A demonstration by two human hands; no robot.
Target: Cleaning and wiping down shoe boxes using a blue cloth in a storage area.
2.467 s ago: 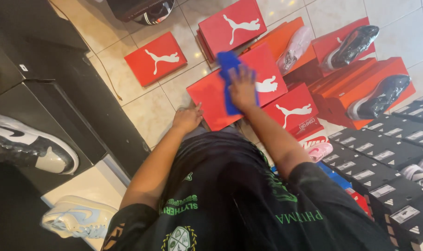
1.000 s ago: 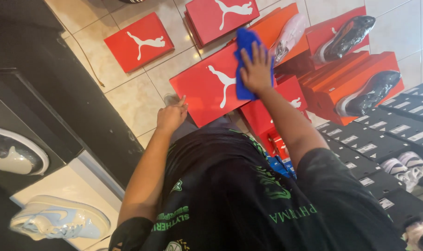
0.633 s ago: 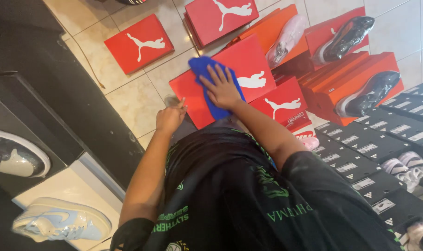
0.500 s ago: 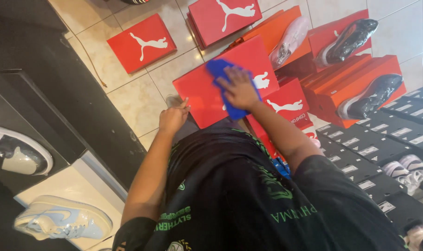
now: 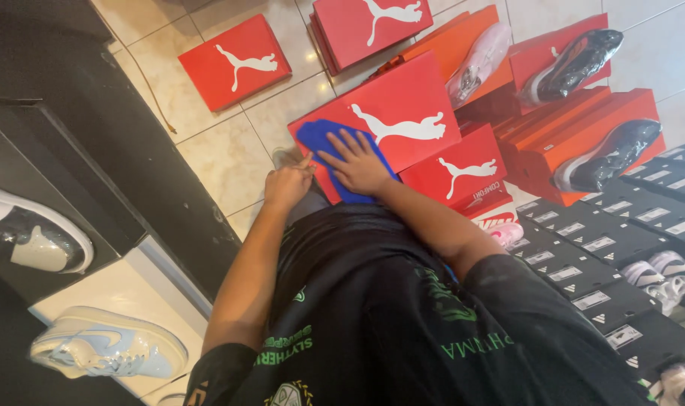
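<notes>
both hands meet at a glossy red cardboard shoebox point(image 5: 402, 124): right hand point(image 5: 357, 162) spread flat on a soft blue cloth point(image 5: 320, 137), left hand point(image 5: 288, 183) pinching the box's edge.

Right hand point(image 5: 361, 162) lies flat on a blue cloth point(image 5: 320, 139) atop a red shoebox point(image 5: 410, 113); left hand point(image 5: 286, 184) apparently steadies the box's near edge.

Single head cam, looks steeply down over torso, floor w/ red shoe boxes point(image 5: 402, 113) near (no 2nd view).
</notes>
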